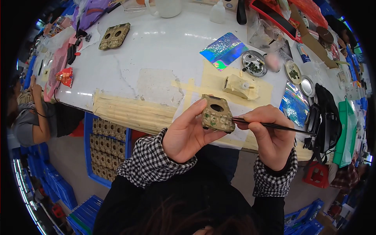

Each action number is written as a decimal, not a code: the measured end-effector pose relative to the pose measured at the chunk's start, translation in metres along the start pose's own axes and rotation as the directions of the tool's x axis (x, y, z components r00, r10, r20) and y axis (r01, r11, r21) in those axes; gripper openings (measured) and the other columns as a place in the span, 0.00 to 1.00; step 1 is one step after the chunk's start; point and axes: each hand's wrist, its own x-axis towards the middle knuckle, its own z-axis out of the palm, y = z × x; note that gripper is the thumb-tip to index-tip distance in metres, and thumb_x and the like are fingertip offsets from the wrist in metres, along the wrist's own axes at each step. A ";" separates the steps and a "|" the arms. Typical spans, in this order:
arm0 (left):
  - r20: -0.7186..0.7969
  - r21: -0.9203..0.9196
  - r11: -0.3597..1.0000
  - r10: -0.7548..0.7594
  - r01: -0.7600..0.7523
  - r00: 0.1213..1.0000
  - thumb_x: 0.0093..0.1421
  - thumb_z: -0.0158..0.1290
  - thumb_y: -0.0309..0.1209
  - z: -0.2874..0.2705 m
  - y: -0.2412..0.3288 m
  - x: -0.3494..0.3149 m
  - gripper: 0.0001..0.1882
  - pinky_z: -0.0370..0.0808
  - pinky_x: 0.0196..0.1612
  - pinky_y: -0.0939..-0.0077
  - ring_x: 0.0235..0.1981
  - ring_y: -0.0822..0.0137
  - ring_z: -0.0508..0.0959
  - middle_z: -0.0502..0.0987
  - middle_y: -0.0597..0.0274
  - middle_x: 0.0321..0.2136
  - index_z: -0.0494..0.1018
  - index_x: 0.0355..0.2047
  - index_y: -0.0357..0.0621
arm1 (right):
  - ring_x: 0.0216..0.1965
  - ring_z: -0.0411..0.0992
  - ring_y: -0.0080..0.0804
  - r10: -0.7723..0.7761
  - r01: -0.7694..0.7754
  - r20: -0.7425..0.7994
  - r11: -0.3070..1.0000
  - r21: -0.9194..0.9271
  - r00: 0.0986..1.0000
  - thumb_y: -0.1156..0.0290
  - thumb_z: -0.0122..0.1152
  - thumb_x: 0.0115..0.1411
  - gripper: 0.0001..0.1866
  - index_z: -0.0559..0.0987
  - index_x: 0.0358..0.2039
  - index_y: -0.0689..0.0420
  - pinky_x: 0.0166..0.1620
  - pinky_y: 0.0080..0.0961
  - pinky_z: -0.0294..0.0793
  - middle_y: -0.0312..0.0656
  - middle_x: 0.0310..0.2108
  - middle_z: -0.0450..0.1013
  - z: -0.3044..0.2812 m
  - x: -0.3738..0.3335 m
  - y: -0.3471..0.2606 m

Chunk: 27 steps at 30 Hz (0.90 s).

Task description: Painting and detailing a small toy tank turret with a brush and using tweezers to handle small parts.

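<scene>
Two bare hands work close together at the near edge of the counter (156, 47), with a camouflage-patterned shell (221, 122) raised between them. The left hand (185, 137) carries it, thumb along its left side and fingers under the near end, pinching it from that side. The right hand (271, 135) has thumb and forefinger pressed together on slim dark tweezers (290, 128). The shell's long axis runs mostly away from the wearer, its far end leaning a little left, with the round hole in the far half. The tweezers come from the right, roughly square to that axis, their points at the right side of the nearer half, so the shell lies just left of the right fingers. Whether the points touch it or grip a tiny piece, I cannot tell at this size.
</scene>
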 end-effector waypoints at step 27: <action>0.014 -0.014 1.000 0.003 -0.003 1.000 0.70 0.34 0.42 -0.001 0.000 0.000 0.26 0.79 0.50 0.67 0.50 0.57 0.76 0.69 0.44 0.53 0.58 0.59 0.34 | 0.34 0.75 0.27 0.001 -0.002 0.032 0.999 0.036 0.999 0.79 0.61 0.58 0.06 0.78 0.35 0.66 0.37 0.20 0.73 0.42 0.31 0.76 -0.001 0.000 0.000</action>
